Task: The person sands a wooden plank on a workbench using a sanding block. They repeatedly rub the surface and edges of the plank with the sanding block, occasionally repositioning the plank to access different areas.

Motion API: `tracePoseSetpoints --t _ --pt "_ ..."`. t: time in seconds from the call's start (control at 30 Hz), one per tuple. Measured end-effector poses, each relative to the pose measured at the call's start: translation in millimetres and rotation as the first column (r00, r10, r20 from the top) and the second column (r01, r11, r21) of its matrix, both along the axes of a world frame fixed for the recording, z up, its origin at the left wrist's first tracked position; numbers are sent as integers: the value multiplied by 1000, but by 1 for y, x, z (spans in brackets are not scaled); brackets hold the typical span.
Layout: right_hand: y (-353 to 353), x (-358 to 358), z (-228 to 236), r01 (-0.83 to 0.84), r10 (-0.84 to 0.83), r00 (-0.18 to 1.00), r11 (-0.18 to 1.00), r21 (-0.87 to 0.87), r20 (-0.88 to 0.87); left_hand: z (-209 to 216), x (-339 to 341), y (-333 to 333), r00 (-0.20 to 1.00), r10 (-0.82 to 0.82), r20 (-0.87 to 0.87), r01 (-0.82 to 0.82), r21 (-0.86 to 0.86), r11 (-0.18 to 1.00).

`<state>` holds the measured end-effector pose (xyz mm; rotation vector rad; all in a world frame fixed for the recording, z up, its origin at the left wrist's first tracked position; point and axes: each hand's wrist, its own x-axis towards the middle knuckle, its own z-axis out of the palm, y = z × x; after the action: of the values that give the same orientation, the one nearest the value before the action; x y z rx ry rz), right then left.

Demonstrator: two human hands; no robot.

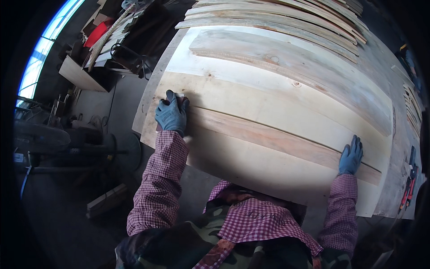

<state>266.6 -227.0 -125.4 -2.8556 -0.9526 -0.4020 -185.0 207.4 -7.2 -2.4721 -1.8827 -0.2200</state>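
Observation:
A long, narrow wooden plank (268,136) lies across a pale plywood sheet (233,157). At the plank's left end, my left hand (172,115), in a blue-grey glove, is closed over a small block (180,95). A whitish edge and a dark reddish-brown edge of the block show beside the fingers; my palm hides the rest. My right hand (351,157), gloved alike, rests on the plank near its right end with the fingers stretched out flat.
A wider board (286,62) lies beyond the plank, with several long strips (268,24) stacked at the far edge. Red-handled pliers (407,188) sit at the right. On the left are scrap wood (80,74), a red object (96,34) and a dark fan-like machine (45,134).

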Motion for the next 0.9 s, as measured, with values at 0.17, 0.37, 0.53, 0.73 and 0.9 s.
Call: tracePoseSetpoints --t 0.17,0.37,0.53,0.73,0.9 --pt "-3 5 5 15 -16 999 999 -33 -32 -26 83 -129 939 -335 75 322 143 936" --pt "-15 11 1 -15 13 998 999 -36 -66 -21 75 -141 855 -473 211 466 85 881" --pt "-12 11 -5 -55 55 998 998 16 -27 -4 -26 -12 999 -30 -18 32 100 994" --pt "-7 8 0 -43 44 998 999 15 -37 -23 17 -80 997 -75 15 69 246 967" --pt "-18 15 -1 -31 31 999 1000 -1 -28 -29 28 -130 945 -300 132 280 149 948"
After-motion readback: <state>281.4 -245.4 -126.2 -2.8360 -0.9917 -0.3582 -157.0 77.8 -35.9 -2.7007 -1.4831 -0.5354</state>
